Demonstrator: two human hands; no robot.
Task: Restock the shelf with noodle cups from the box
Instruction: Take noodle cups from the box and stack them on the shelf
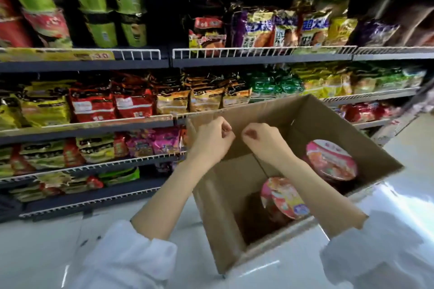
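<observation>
An open cardboard box (234,230) stands on the floor in front of the shelf (141,122). Inside it lie two noodle cups with pink lids, one at the right side (331,159) and one nearer me, tilted (284,197). My left hand (211,138) and my right hand (263,141) hover close together over the far part of the box, in front of its far wall. Both have their fingers curled, and I see nothing held in either. White sleeves cover my upper arms.
The shelf has several tiers behind white wire rails, packed with noodle packets (131,105). Stacked green and red cups (94,7) stand on the upper left tier. A dark gap (164,7) opens next to them. Glossy white floor (47,253) surrounds the box.
</observation>
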